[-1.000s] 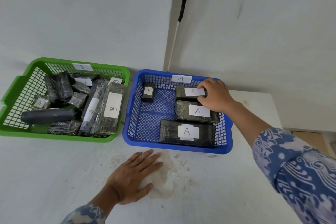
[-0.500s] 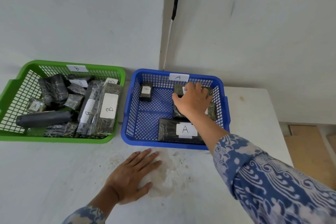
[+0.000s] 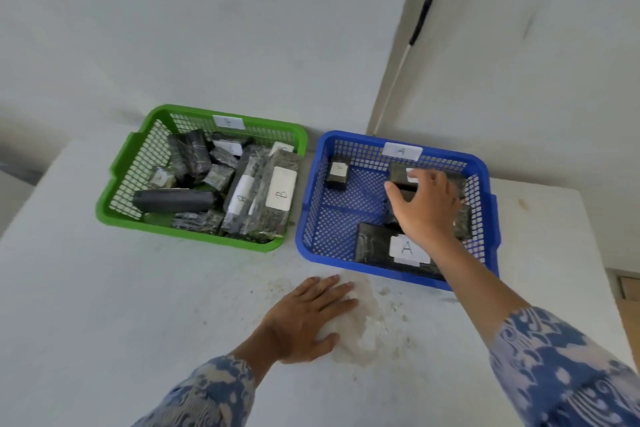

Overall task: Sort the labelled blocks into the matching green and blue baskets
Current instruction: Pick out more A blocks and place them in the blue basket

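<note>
The green basket [image 3: 187, 236], tagged B, sits at the left and holds several dark wrapped blocks, among them a long one labelled B [image 3: 278, 196] and a black cylinder [image 3: 173, 201]. The blue basket [image 3: 346, 265], tagged A, stands to its right. It holds a small A block [image 3: 337, 172] at the far left corner and a large A block [image 3: 372, 246] at the front. My right hand [image 3: 429, 210] reaches into the blue basket, its thumb and fingers curled around a dark block [image 3: 407, 191] in the middle. My left hand [image 3: 304, 319] lies flat on the table.
Both baskets stand at the back of a white table [image 3: 138, 322] against a white wall. A rough worn patch [image 3: 370, 326] marks the tabletop beside my left hand. A thin black-and-white rod [image 3: 424, 14] leans in the wall corner behind the blue basket.
My right hand moved from the far block to the middle of the blue basket and its fingers curled around a block there. The view shifted. My left hand stayed put.
</note>
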